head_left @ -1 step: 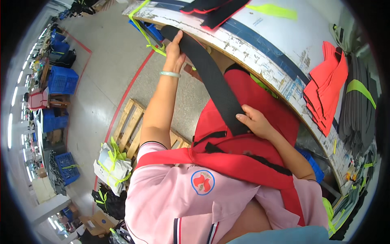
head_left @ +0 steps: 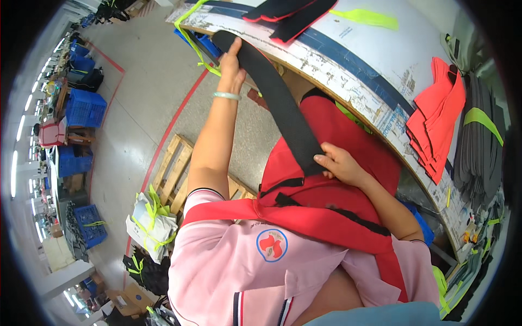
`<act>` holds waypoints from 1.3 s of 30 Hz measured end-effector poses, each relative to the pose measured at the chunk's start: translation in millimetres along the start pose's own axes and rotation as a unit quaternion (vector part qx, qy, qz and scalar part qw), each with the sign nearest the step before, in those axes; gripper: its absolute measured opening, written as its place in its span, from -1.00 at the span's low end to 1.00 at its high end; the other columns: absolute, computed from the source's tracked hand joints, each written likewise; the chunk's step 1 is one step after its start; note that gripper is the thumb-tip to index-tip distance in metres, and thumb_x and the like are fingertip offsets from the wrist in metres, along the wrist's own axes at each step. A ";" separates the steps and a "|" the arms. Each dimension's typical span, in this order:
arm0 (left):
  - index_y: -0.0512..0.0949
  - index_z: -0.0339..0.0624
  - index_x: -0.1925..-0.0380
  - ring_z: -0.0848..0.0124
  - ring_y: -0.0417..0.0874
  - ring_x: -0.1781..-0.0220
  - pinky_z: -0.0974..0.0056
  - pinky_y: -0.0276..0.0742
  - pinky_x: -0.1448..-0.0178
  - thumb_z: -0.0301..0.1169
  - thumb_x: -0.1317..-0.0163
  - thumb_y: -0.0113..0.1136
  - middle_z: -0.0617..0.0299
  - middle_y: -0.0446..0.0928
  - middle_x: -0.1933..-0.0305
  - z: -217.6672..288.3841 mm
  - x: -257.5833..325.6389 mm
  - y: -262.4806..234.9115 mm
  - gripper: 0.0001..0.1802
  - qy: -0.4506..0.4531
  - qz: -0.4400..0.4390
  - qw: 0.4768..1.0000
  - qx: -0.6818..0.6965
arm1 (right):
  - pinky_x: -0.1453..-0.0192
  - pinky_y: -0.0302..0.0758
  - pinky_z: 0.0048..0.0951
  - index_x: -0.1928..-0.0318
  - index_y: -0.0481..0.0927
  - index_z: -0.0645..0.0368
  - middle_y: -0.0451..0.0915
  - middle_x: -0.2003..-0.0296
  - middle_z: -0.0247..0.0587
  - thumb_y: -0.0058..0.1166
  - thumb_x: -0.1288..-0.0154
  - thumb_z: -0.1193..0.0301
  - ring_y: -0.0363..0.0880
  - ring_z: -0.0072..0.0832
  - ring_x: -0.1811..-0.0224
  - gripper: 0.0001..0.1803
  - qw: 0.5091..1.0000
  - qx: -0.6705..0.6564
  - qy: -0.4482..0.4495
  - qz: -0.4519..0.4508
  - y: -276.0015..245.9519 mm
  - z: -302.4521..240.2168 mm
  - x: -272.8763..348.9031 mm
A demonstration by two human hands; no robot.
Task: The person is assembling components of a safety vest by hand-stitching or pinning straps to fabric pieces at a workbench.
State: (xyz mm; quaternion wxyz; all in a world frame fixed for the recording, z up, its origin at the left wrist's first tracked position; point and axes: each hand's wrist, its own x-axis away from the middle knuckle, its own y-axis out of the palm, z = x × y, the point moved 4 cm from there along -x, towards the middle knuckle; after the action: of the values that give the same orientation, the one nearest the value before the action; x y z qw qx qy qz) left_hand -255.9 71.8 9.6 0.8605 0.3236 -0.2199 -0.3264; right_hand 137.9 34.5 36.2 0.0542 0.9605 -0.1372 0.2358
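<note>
A long black fabric strip [head_left: 277, 106] with a thin red edge near its upper end is stretched diagonally between my two hands. At the table's edge, my left hand [head_left: 232, 68] is closed on its upper end, thumb on the black face. My right hand [head_left: 340, 163] pinches the lower end over my lap, thumb on top and fingers partly hidden beneath. Under that end lies the red apron [head_left: 348, 130] that I wear. On the table, just beyond my left hand, are more black strips with red edges [head_left: 291, 16].
The worn white table [head_left: 321, 62] curves along the far and right side. It bears a yellow-green strip [head_left: 372, 19], red fabric pieces [head_left: 437, 119] and a tied grey stack [head_left: 481, 141]. At left are a wooden pallet [head_left: 173, 163], a white tied bundle [head_left: 152, 225] and blue crates [head_left: 86, 107].
The strip has shifted slightly left, and its lower end bends a little more. My left hand has moved slightly up and left; both hands keep their hold.
</note>
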 end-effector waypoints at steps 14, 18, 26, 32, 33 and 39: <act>0.67 -0.27 0.34 0.65 0.49 0.44 0.47 0.43 0.36 -0.39 -0.11 0.39 0.40 0.57 0.46 -73.9 198.0 135.3 -0.81 -0.218 -0.346 0.794 -0.449 | 0.28 0.46 -0.52 0.16 0.57 0.24 0.61 0.44 -0.22 0.10 -0.32 0.31 0.55 -0.57 0.39 -0.76 0.894 0.138 -0.310 0.293 -83.0 -96.9 -7.0; 0.65 -0.32 0.30 0.64 0.49 0.44 0.44 0.45 0.34 -0.40 -0.12 0.38 0.39 0.57 0.46 -97.4 214.1 131.9 -0.79 -0.206 -0.364 0.794 -0.441 | 0.37 0.37 -0.57 0.33 0.58 0.27 0.53 0.55 -0.34 0.09 -0.33 0.31 0.38 -0.69 0.48 -0.76 0.890 0.152 -0.245 0.354 -81.1 -72.2 -2.0; 0.65 -0.31 0.32 0.64 0.51 0.44 0.45 0.44 0.37 -0.40 -0.12 0.38 0.38 0.58 0.45 -123.2 216.5 101.2 -0.80 -0.279 -0.319 0.798 -0.429 | 0.39 0.45 -0.36 0.37 0.64 0.28 0.56 0.56 0.03 0.11 -0.25 0.12 0.57 -0.26 0.53 -0.59 0.947 0.028 -0.116 0.297 -97.1 -34.4 -15.0; 0.64 -0.28 0.36 0.62 0.52 0.48 0.46 0.43 0.40 -0.29 -0.19 0.33 0.36 0.58 0.46 -134.1 218.8 101.6 -0.76 -0.320 -0.307 0.822 -0.356 | 0.39 0.42 -0.29 0.38 0.55 0.26 0.51 0.56 0.00 0.02 -0.33 0.14 0.51 -0.17 0.53 -0.62 0.887 0.237 -0.201 0.342 -84.4 -31.7 -9.9; 0.64 -0.27 0.37 0.61 0.53 0.49 0.48 0.42 0.43 -0.25 -0.23 0.29 0.34 0.59 0.46 -136.2 218.3 103.4 -0.74 -0.373 -0.275 0.830 -0.309 | 0.40 0.43 -0.34 0.38 0.56 0.26 0.53 0.58 -0.05 -0.01 -0.35 0.12 0.52 -0.24 0.56 -0.59 0.887 0.181 -0.225 0.359 -86.5 -29.3 -14.4; 0.63 -0.26 0.41 0.62 0.50 0.55 0.50 0.36 0.50 -0.29 -0.23 0.29 0.35 0.58 0.49 -131.5 214.3 101.5 -0.77 -0.296 -0.263 0.855 -0.334 | 0.34 0.42 -0.62 0.32 0.59 0.19 0.49 0.58 -0.39 -0.04 -0.40 0.14 0.45 -0.66 0.48 -0.64 0.940 -0.077 -0.139 0.302 -95.4 -17.5 -0.1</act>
State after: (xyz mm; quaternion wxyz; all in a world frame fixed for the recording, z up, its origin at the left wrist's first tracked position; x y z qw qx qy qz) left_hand 12.1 33.9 25.3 0.6932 -0.0498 -0.2488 -0.6746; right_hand 157.8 128.7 47.8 0.0347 0.8900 -0.4449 0.0942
